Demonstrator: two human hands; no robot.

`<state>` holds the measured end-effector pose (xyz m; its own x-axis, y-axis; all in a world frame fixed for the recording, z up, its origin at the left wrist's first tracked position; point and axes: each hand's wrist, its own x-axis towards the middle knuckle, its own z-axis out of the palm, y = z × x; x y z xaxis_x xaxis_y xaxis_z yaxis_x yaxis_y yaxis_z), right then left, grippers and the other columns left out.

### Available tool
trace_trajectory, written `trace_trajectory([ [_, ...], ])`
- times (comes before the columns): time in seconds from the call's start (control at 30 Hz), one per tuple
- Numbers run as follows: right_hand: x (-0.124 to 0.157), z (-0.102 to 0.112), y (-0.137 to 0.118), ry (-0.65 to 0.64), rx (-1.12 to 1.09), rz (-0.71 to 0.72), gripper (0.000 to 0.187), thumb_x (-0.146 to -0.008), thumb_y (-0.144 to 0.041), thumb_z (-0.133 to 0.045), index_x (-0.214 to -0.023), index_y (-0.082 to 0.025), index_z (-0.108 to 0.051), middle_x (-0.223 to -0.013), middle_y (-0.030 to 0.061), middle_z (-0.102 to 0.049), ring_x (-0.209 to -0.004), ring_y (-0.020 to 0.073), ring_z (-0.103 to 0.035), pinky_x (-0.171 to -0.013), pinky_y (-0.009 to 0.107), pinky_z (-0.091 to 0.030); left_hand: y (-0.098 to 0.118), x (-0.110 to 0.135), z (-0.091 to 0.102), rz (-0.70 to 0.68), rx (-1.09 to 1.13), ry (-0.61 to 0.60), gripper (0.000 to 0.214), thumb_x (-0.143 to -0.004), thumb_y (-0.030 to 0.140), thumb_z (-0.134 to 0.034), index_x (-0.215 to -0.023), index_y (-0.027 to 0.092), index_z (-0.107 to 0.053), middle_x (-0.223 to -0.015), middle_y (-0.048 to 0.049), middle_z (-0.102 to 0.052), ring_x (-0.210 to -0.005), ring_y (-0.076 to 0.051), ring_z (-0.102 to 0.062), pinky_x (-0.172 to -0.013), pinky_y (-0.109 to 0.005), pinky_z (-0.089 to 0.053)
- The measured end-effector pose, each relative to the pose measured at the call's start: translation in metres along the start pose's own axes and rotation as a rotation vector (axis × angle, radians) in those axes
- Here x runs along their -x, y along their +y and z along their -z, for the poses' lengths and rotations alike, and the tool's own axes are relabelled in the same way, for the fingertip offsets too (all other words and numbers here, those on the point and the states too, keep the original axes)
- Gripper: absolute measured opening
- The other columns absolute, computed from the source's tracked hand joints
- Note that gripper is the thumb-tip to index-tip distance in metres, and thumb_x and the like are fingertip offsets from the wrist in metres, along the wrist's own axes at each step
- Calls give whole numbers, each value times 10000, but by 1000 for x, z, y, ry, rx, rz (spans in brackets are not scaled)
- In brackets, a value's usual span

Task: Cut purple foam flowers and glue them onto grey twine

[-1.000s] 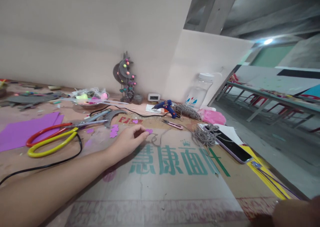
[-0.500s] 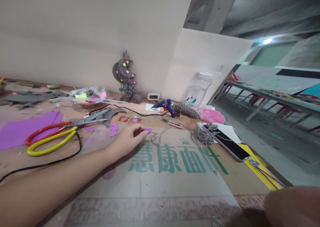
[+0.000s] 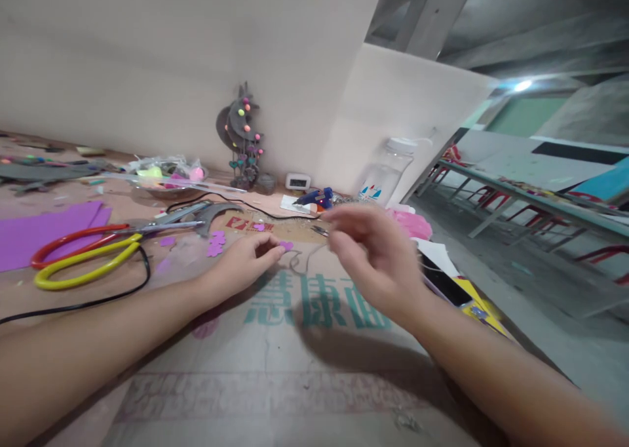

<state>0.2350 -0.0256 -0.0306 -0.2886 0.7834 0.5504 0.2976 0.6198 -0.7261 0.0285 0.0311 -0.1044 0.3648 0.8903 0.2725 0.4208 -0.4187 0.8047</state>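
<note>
My left hand (image 3: 248, 258), its fingers pinched together, holds a small purple heart-shaped cutout (image 3: 286, 245) just above the cardboard sheet (image 3: 275, 362). A thin grey yarn (image 3: 299, 268) curls beside the heart. Blurred by motion, my right hand (image 3: 373, 257) hangs over the cardboard with its fingers curved and thumb apart, and nothing shows between them. Its fingertips are near the thread snips (image 3: 319, 230), which it partly hides. Behind it, the blue glue gun (image 3: 317, 198) rests on a white paper. More purple cutouts (image 3: 216, 242) lie left of my left hand.
Scissors (image 3: 88, 270) with red and yellow handles lie at left beside purple sheets (image 3: 44, 240) and a black cord (image 3: 98, 307). By the wall stand a grey moon ornament (image 3: 240, 132), a small clock (image 3: 297, 181) and a bottle (image 3: 386, 172). A phone (image 3: 445, 280) lies at right.
My right hand has swung in from the lower right corner to above the cardboard, near the snips and glue gun. The left hand still holds the heart. The view has shifted slightly.
</note>
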Motion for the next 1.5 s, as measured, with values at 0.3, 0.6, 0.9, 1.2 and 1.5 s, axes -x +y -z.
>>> trace_trajectory([
  [0.3,-15,-34,79,-306,-358,-591,523,-793,-259,-619,-1252,-249,-370,-999,39,-619,-398,55,-521,-378,223,-444,-7,-1,-2,4,37,17,232,-849,361,-484,-789,166,-594,-724,-6,-612,-678,-149,-547,-624,-256,-403],
  [0.6,-10,-33,83,-95,295,-72,46,-817,-217,-631,-847,-187,-649,-742,2,-623,-665,129,-549,-622,257,-443,-5,0,-1,16,17,9,215,-849,344,-488,-800,165,-598,-719,-9,-616,-679,-150,-557,-617,-255,-413],
  [0.9,-10,-34,81,-69,390,-3,119,-856,-220,-610,-746,-183,-633,-719,5,-626,-667,136,-547,-642,261,-411,-2,0,0,-14,-36,-14,220,-850,327,-478,-752,164,-589,-705,-10,-613,-690,-155,-554,-628,-264,-411],
  [1.2,-9,-35,84,-59,381,-7,127,-863,-241,-591,-748,-196,-620,-710,3,-632,-669,144,-556,-651,271,-427,-1,1,0,-42,-51,-44,247,-855,335,-473,-714,167,-585,-672,-3,-591,-654,-143,-525,-598,-256,-381],
  [1.5,-9,-35,86,-67,373,-20,104,-856,-243,-600,-766,-199,-628,-724,1,-639,-676,145,-565,-652,266,-432,1,2,-1,-37,-69,-64,262,-860,363,-469,-733,167,-588,-679,-3,-579,-647,-143,-511,-591,-255,-371],
])
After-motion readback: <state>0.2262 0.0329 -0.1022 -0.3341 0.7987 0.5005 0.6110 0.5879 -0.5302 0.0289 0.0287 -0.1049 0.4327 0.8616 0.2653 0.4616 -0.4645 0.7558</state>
